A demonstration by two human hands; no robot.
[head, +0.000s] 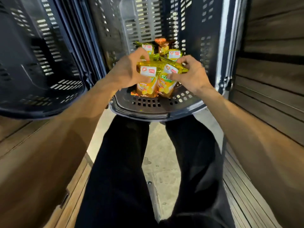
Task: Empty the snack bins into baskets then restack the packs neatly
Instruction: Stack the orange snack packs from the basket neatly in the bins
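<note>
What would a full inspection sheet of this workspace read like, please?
Surface: pale floor, stained.
Job's things: yellow snack packs lie in the middle basket; the left basket shows no packs.
Clutter: narrow dark object on the floor, unidentifiable.
Grippers: left hand grips the front left pack; right hand holds the front right pack.
Cables: nothing seen.
Surroundings: wooden slatted panels on both sides.
</note>
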